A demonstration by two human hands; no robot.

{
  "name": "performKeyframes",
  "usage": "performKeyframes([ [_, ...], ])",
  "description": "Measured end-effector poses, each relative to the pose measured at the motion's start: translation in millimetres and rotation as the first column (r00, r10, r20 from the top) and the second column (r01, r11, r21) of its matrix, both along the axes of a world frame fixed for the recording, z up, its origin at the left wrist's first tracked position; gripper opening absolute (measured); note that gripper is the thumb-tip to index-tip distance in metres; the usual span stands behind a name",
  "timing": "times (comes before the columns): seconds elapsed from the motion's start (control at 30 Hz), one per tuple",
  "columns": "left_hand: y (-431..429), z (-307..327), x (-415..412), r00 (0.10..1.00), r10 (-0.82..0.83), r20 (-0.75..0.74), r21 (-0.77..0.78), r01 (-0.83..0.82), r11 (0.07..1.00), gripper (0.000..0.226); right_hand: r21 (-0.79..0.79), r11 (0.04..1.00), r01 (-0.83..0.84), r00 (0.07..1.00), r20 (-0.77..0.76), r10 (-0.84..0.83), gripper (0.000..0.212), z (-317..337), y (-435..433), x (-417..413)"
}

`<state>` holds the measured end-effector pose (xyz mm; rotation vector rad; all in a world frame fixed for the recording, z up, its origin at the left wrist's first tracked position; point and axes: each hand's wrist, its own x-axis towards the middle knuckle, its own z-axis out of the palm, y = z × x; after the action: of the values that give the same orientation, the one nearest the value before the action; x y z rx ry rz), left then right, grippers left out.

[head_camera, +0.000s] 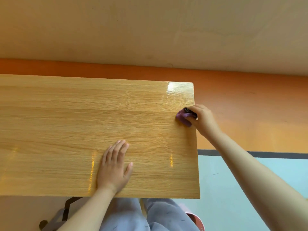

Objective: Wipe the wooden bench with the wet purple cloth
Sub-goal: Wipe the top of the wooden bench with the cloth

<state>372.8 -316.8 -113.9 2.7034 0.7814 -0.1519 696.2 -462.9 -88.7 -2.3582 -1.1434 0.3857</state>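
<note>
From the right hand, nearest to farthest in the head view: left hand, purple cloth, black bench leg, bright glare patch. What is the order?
1. purple cloth, gripped in the right hand at the right edge of the bench.
2. bright glare patch, far right corner.
3. left hand, flat near the front edge.
4. black bench leg, lower left, below.

Single cam, head-worn, wide-angle, sits above the near edge of the counter and looks fwd and steeply down, so the wearer's legs show at the bottom and the wall beyond the far edge fills the top. It's close: the counter runs off frame left, its right end sits right of centre w/ floor beside it. Both forearms enter from below, left hand low-centre, right hand w/ purple cloth at mid-right.
</note>
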Motion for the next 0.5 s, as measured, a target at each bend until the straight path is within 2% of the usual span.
performKeyframes([
  [0.17, 1, -5, -2, 1.000, -0.004, -0.008, 0.020, 0.004, 1.000, 0.064, -0.015, 0.991, 0.130, 0.990, 0.061, -0.129, 0.014, 1, 51, 65],
  [0.5, 1, -3, 0, 1.000, 0.005, 0.004, 0.025, -0.005, 1.000, 0.065, -0.069, 0.963, 0.261, 0.964, -0.029, -0.264, 0.014, 9, 77, 102],
])
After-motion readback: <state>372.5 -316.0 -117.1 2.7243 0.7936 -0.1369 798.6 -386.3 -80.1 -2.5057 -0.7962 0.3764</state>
